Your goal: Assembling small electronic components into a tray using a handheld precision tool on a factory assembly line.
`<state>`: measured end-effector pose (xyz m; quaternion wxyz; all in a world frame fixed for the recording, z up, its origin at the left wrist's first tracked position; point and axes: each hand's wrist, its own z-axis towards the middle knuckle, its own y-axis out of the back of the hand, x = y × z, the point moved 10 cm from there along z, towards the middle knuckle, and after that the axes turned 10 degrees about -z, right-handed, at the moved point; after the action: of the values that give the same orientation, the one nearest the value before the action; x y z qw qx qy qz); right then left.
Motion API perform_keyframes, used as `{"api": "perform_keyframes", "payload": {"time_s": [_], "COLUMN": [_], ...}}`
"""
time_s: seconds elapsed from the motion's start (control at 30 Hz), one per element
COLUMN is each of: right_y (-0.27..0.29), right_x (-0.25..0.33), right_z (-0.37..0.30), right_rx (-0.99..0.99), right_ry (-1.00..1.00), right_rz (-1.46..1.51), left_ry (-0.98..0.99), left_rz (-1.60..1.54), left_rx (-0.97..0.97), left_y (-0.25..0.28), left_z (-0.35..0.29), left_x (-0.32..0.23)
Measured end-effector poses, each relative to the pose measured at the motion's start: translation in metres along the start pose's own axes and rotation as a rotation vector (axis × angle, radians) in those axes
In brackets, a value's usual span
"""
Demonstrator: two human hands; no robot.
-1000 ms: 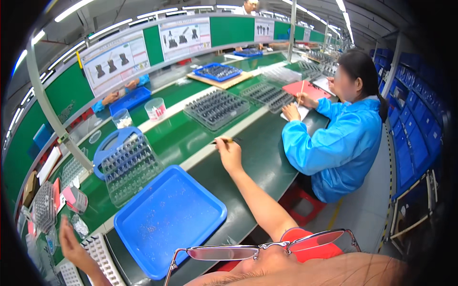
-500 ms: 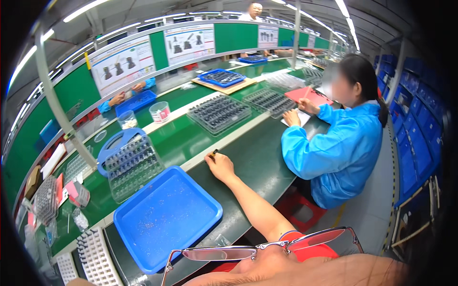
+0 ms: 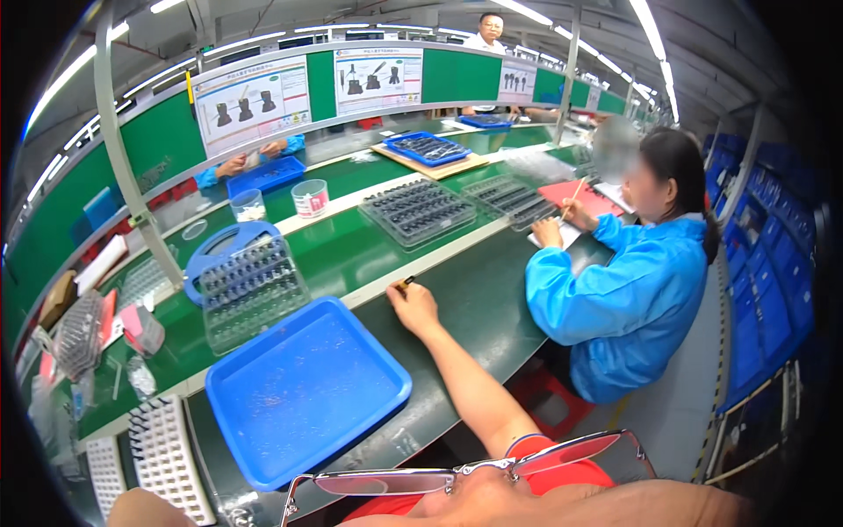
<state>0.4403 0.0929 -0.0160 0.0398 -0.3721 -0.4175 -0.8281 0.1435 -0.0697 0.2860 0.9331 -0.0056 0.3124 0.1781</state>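
My right hand (image 3: 415,309) reaches out over the dark green bench near its pale strip. Its fingers are closed on a small black piece with a yellowish mark (image 3: 404,283); the kind of piece is too small to tell. Left of that hand lies a large blue tray (image 3: 307,395) with fine specks scattered in it. Behind the tray, a clear blister tray of small dark parts (image 3: 255,290) rests tilted against a round blue holder (image 3: 215,250). A rounded patch of skin shows at the lower left edge, but no fingers of my left hand can be seen.
A co-worker in a blue smock (image 3: 615,299) sits at the right, writing. Filled clear trays (image 3: 417,213) and two clear cups (image 3: 309,199) stand on the green belt. White racks (image 3: 171,457) lie at the near left. Another person's hands (image 3: 255,156) work beyond the belt.
The whole view has shifted slightly, so the bench and trays sit a little differently in it. My right hand stays closed on the small black piece at much the same place.
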Motion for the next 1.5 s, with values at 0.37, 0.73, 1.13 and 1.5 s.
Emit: {"api": "perform_keyframes", "payload": {"time_s": [0.37,0.73,1.13,1.5], "right_y": [0.003,-0.001,-0.001,-0.013], "right_x": [-0.012,-0.008,0.02,0.036], "right_z": [0.001,-0.004,-0.001,-0.02], "right_rx": [-0.032,0.066,0.019,0.092], "right_ry": [-0.014,-0.063,0.14,0.136], "right_rz": [0.036,0.097,0.093,0.037], "left_ry": [-0.008,-0.015,-0.39,0.719], "left_rz": [-0.108,-0.175,0.135,0.98], "left_rx": [0.003,-0.019,-0.449,-0.54], "left_y": [0.009,0.026,0.108,0.345], "left_z": [-0.007,-0.015,-0.06,-0.158], "left_x": [0.004,0.0,-0.109,0.218]}}
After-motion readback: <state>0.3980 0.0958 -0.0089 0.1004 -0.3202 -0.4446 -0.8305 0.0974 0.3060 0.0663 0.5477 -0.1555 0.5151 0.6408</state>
